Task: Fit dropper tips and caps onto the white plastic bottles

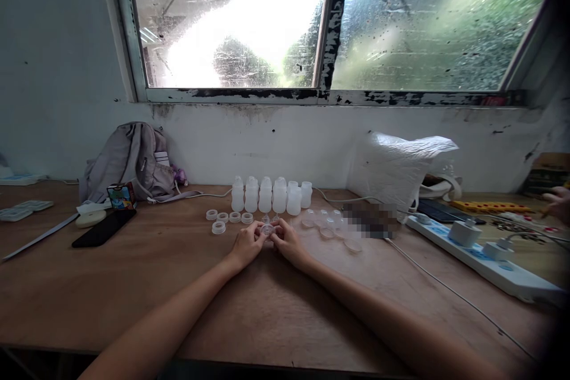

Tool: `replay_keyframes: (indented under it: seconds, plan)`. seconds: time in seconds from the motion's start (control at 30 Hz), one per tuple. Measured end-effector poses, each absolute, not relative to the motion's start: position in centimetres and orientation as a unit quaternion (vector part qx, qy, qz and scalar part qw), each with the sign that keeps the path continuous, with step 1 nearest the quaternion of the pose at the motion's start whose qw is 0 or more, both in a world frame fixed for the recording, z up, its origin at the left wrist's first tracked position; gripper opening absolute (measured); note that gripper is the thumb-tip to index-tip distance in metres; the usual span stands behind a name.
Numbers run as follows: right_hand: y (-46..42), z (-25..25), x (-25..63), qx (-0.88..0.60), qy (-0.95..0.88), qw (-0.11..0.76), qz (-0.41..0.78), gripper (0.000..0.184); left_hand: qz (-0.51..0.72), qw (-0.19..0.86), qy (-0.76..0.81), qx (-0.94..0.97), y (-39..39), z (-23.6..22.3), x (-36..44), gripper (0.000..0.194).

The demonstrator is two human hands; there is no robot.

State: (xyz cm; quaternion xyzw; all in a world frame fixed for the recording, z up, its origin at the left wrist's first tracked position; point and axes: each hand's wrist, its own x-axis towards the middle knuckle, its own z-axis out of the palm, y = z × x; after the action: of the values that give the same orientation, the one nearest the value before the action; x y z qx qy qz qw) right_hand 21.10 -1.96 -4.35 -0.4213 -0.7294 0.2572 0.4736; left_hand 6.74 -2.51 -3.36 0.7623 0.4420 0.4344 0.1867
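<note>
Near the middle of the table, my left hand and my right hand meet with fingers pinched on a small translucent bottle ring, one hand at each side of it. Whether anything sits inside the ring is too small to tell. Just behind my fingers are small clear pieces that look like bottle nipples. Farther back stands a group of frosted baby bottles; some have tops on, others at the right are open. Several loose bottle rings lie left of my hands. To the right are clear domed caps.
A black phone, a small box and a grey backpack occupy the left. Rightward lie a white power strip, cables and a silvery padded bag. Another person's hand shows at the far right edge.
</note>
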Motion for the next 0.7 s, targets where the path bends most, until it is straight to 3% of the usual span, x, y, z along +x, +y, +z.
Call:
replay_keyframes:
  seconds: [0.37, 0.7]
  plan:
    - [-2.08, -4.05, 21.15, -0.418, -0.717, 0.472, 0.297, 0.023, 0.451, 0.223, 0.422, 0.754, -2.56, -3.25, 6.64, 0.024]
    - [-2.21, -3.95, 21.11, -0.409, -0.707, 0.480, 0.320, 0.021, 0.449, 0.233, 0.415, 0.756, -2.46, -3.39, 6.70, 0.023]
